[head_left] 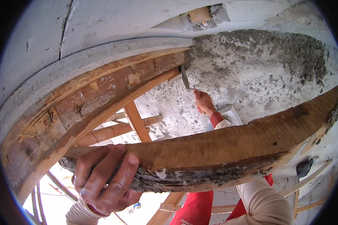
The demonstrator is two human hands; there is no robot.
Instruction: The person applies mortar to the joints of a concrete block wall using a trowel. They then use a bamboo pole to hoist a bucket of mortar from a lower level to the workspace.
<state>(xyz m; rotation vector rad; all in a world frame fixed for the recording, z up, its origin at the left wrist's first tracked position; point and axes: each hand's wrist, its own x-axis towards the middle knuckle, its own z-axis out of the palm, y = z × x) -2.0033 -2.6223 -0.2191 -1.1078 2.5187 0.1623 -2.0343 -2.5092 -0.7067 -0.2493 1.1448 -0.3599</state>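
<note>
My left hand [103,180] is wrapped over the near edge of a wooden plank [221,146] at the lower left. The plank has a rough, mortar-crusted side and runs across in front of me. Farther off, beyond the plank, my right hand [203,102] is closed round the handle of a small trowel [185,78]. Its narrow blade points up to the corner where a wooden beam [127,88] meets a concrete wall [251,86]. The handle is mostly hidden by the fingers. Part of my right forearm is hidden behind the plank.
Wet grey mortar [308,48] covers the wall's upper part. Timber braces [137,122] stand under the beam. A curved concrete edge [112,48] runs above it. A pale brown block [199,15] sits in a recess overhead. Bright open space shows below left. A dark lump [305,167] is at right.
</note>
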